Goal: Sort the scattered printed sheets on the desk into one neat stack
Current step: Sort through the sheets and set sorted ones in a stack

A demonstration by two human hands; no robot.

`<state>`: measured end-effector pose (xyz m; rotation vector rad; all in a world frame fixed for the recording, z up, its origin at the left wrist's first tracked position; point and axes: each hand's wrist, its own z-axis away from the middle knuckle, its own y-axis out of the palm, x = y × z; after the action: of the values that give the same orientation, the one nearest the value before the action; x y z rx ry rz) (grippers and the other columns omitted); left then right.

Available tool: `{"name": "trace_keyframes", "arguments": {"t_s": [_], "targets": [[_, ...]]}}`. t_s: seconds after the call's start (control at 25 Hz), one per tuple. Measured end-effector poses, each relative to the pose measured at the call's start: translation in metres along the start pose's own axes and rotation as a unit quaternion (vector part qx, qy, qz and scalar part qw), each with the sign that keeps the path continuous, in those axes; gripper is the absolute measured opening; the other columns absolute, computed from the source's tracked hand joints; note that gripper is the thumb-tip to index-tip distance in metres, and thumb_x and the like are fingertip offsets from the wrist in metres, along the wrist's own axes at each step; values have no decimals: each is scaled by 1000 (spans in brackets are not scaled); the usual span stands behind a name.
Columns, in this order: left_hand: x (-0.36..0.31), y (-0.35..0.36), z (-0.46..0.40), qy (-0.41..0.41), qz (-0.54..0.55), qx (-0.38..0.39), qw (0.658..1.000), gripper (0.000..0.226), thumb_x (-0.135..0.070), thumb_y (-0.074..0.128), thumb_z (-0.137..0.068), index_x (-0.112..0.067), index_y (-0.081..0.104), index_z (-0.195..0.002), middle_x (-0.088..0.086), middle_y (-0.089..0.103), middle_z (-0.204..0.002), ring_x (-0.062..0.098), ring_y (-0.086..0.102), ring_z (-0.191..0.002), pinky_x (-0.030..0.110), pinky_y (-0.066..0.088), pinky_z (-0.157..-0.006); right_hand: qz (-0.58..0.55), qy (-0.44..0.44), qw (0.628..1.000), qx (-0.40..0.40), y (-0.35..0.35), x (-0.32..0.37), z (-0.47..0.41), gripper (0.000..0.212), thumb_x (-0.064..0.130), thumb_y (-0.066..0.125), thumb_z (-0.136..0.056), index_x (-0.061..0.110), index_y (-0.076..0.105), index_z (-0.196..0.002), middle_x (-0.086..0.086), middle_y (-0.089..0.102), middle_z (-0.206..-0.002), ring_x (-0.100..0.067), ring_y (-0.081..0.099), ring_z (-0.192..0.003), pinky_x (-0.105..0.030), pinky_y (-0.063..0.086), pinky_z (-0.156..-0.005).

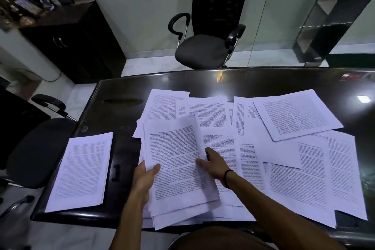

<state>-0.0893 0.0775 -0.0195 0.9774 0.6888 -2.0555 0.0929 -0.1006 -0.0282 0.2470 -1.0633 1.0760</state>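
- Both hands are on one bundle of printed sheets, low in the middle of the worktop and just ahead of the person.
- Left hand is clamped on the bundle's left edge, thumb on top of the page and fingers hidden beneath.
- Right hand lies on the bundle's right edge with its thumb on the top page; the fingers look curled at the edge, but whether they pinch it or only steady it I cannot tell.
- The bundle's long axis runs away from the person and leans a little to the left; its far end looks lifted, while its near end overhangs the worktop's front edge.
- A neat stack lies to the left of the bundle, apart from it, with a dark strip of worktop between them.
- The stack's long axis also runs away from the person but tilts slightly to the right, so the two do not quite line up.
- Left hand is the nearer one to the stack; my guess is that the bundle would travel leftward and need a small turn to sit square.
- Loose sheets cover the worktop to the right and beyond the bundle, overlapping at many angles; the right hand is nearer to them.
- Most of the sorting appears to remain.
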Motion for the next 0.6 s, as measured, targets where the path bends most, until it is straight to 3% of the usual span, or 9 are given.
{"name": "trace_keyframes", "arguments": {"t_s": [0.08,0.16,0.2,0.28,0.36,0.44,0.52,0.6], "targets": [[-1,-4,-10,-9,-6,-22,1000,18,-6,67,-95,-16,71,-109,12,77,-108,32,74,-95,51,60,-85,140,32,985,-98,-11,-8,-6,41,49,71,-80,20,58,-107,-2,58,-119,-25,55,-114,-37,46,-86],[-6,-10,-21,-10,-9,-33,999,17,-7,68,-95,-17,72,-108,12,76,-109,32,73,-96,54,59,-89,279,88,940,-173,-26,-19,-5,58,57,74,-72,28,51,-116,-3,39,-138,-29,39,-128,-44,43,-90],[-9,-12,-26,-2,-12,-36,999,17,-7,68,-95,-17,71,-108,10,76,-108,31,73,-96,53,58,-89,298,114,930,-183,-33,-27,-6,69,56,78,-68,30,45,-124,-4,29,-145,-32,32,-132,-49,44,-93],[-17,-14,-31,13,-12,-43,999,19,-5,66,-96,-15,70,-111,5,75,-104,28,72,-95,44,59,-85,245,144,941,-182,-42,-38,-6,92,46,86,-62,26,34,-135,-10,20,-149,-39,34,-131,-51,48,-93],[-23,-14,-35,29,-5,-43,999,20,-4,65,-96,-15,68,-113,1,74,-101,23,70,-91,33,56,-74,164,149,957,-188,-45,-45,-7,104,37,92,-60,20,28,-141,-17,30,-143,-43,49,-121,-45,49,-92],[-26,-17,-42,34,-2,-53,998,19,-4,66,-96,-15,69,-111,2,74,-102,21,71,-89,31,55,-71,110,139,964,-196,-50,-48,-7,95,26,91,-64,13,35,-140,-20,51,-135,-39,59,-114,-35,48,-87],[-28,-23,-47,28,1,-35,999,19,-6,68,-95,-14,70,-112,7,76,-107,25,73,-93,36,58,-78,96,98,970,-199,-58,-47,-12,56,21,84,-73,10,61,-123,-15,69,-117,-33,65,-106,-32,49,-85],[-35,-27,-46,23,11,19,999,22,-6,69,-94,-12,71,-115,8,77,-109,28,74,-97,41,58,-83,67,60,978,-186,-65,-41,-18,23,26,80,-79,13,76,-98,-10,76,-97,-29,70,-93,-36,54,-80]]}}
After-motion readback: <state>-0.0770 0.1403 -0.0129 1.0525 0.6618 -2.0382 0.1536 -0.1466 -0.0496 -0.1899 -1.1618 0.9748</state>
